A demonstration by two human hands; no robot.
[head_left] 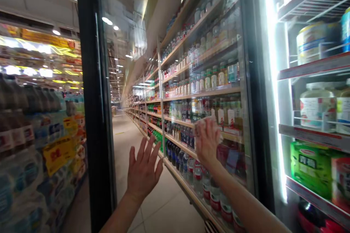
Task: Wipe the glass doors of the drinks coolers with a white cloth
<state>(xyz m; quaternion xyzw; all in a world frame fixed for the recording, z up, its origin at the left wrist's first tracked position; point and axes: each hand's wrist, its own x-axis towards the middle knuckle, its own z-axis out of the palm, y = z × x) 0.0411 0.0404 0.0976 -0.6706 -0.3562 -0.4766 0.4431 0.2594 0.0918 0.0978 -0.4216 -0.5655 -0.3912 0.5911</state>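
A dark-framed glass door (175, 18) of a drinks cooler stands swung out in front of me. My left hand (144, 169) is raised toward the lower part of its pane, fingers spread and nothing in it; whether it touches the glass I cannot tell. Farther right, my right hand (205, 145) lies against the pane and presses a crumpled whitish cloth (218, 126) to it. That hand is blurred, and its fingers partly cover the cloth. Bottles on shelves show through or in the glass behind both hands.
At right, the lit cooler shelves (314, 136) hold jars, cans and a green carton pack (310, 169). Stacked bottle packs (22, 174) with a yellow sign (58, 154) stand at left. The door's black frame edge (94, 102) rises between them. A tiled floor (123, 131) shows through the pane.
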